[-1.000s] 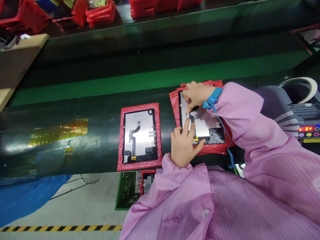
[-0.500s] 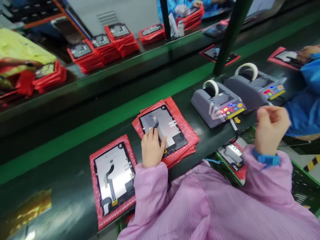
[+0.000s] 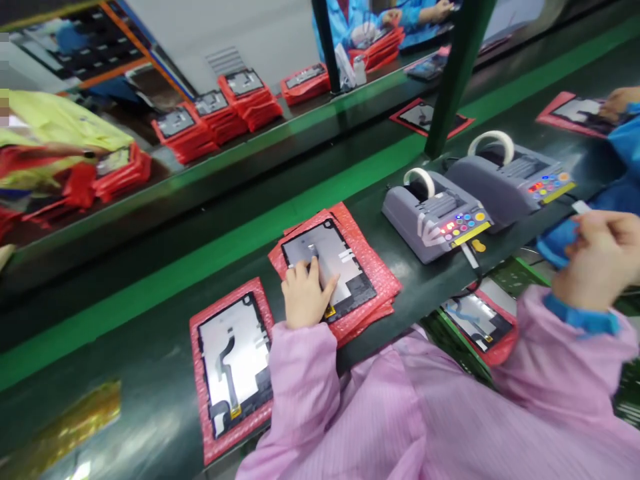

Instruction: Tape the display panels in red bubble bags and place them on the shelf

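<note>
My left hand [image 3: 306,293] lies with its fingers spread on a tablet screen panel [image 3: 353,270], which sits on a stack of red bubble-wrap pouches [image 3: 377,275]. Its fingertips touch the panel near a dark flex cable, partly hidden under them. At the right, raised off the bench, my right hand [image 3: 597,263] is closed in a pinch, with a small piece of white tape [image 3: 581,208] at its fingertips. Left of the stack, a second screen panel [image 3: 245,357] with its flex cable rests on another red pouch [image 3: 200,393].
Two grey tape dispensers [image 3: 435,213] with white rolls stand on the dark bench [image 3: 150,373]. Below its edge, a green crate [image 3: 450,340] contains another panel. Stacks of red pouches [image 3: 255,100] line the far shelf. Co-workers in blue [image 3: 625,147] and yellow [image 3: 65,123] sleeves are nearby.
My right hand has moved to the right, away from the dispensers, with the white tape. My left hand stays on the panel. The view has shifted slightly.
</note>
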A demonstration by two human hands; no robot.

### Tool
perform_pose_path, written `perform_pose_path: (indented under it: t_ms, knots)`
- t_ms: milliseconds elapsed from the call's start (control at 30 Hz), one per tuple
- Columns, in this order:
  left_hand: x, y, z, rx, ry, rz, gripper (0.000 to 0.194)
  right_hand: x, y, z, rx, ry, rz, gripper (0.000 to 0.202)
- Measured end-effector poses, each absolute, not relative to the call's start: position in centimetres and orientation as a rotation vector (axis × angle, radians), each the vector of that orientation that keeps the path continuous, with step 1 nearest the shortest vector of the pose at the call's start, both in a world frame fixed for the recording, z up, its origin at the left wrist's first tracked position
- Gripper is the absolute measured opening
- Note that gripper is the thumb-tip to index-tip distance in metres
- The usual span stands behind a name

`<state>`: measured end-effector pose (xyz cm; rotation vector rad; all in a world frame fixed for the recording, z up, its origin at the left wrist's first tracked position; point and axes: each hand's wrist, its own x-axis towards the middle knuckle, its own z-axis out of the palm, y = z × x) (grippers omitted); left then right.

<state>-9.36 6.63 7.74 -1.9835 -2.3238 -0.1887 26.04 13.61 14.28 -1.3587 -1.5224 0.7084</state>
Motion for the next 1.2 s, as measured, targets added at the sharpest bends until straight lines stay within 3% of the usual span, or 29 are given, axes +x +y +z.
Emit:
perform_pose_path:
  t_ms: [300,433,1000,1200]
  knots:
    - [-10.0,7.4,7.3,-1.987,-2.382,-0.254,0.075,5.1,17.0,12.2,-1.120,-1.996,1.090,0.028]
    - [-9.9,7.3,7.0,-1.969,-2.378,-0.332,0.074,0.2,19.2,9.8,-1.191,-2.231,1.062,0.027]
    - [-9.7,7.5,8.2,-2.031,-2.468,-0.248,0.072,-1.8,18.9,9.0,-1.451,-2.554,0.652,0.025]
    - [-9.7,7.5,8.2,-2.025,-2.449,-0.233,0.071,-1.9,19.0,9.1,-1.474,-2.545,0.659,0.025]
